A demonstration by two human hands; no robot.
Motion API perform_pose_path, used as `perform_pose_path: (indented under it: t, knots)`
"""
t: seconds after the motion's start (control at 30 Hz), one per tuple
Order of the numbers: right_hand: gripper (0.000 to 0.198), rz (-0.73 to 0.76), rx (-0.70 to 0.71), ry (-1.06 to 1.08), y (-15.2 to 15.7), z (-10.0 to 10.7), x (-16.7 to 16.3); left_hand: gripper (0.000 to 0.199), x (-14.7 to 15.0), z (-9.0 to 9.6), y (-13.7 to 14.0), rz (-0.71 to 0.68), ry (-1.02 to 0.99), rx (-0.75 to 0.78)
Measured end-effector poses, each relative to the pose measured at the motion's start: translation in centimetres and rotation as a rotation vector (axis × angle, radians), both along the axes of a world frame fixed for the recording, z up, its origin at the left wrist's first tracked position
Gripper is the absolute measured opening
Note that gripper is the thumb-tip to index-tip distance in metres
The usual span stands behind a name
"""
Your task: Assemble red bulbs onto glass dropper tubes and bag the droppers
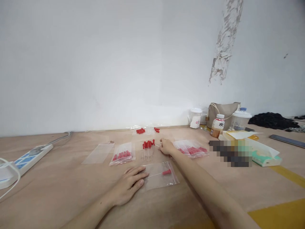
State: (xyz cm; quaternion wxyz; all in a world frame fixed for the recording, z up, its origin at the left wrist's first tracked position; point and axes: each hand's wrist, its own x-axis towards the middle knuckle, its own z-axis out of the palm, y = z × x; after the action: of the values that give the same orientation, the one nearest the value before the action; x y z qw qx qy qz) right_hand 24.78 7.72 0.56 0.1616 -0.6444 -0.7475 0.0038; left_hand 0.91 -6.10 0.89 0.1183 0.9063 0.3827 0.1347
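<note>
My left hand (pixel 130 186) lies flat with its fingers stretched out, pressing the left end of a clear zip-lock bag (pixel 152 184). Inside that bag lies one dropper (pixel 166 172) with a red rubber bulb and a thin clear tube. Beyond it, several red-bulbed droppers (pixel 148 145) lie side by side, bulbs pointing away from me. My right hand (pixel 166 147) is just right of that row, its fingers bent together. A thin pale line shows at its fingertips; whether it is a dropper's tube I cannot tell.
Filled bags of droppers lie left (pixel 122 154) and right (pixel 192 149); a flat bag (pixel 98 153) lies further left. Small red pieces (pixel 140 130) rest near the wall. A power strip (pixel 26 160) is at far left. Cups, a bottle (pixel 217 126) and a tissue pack (pixel 267 157) stand right.
</note>
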Motion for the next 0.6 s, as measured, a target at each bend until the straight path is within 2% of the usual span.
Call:
perform_pose_path:
  t: [0.17,0.37,0.5,0.6]
  knots:
    - [0.041,0.058,0.037,-0.102,0.2,0.1,-0.6,0.036,-0.1,-0.2,0.2,-0.009,-0.003,0.005]
    - [0.033,0.177,0.165,-0.239,-1.6,2.0,-0.8,0.035,-0.1,-0.5,0.3,-0.017,-0.040,0.016]
    - [0.023,0.234,0.213,-0.245,-2.4,3.2,-0.4,0.036,-0.1,-0.5,0.2,-0.015,-0.046,0.015]
    - [0.022,0.216,0.244,-0.197,-3.6,3.3,0.9,0.036,-0.2,-0.5,0.2,-0.015,-0.047,0.013]
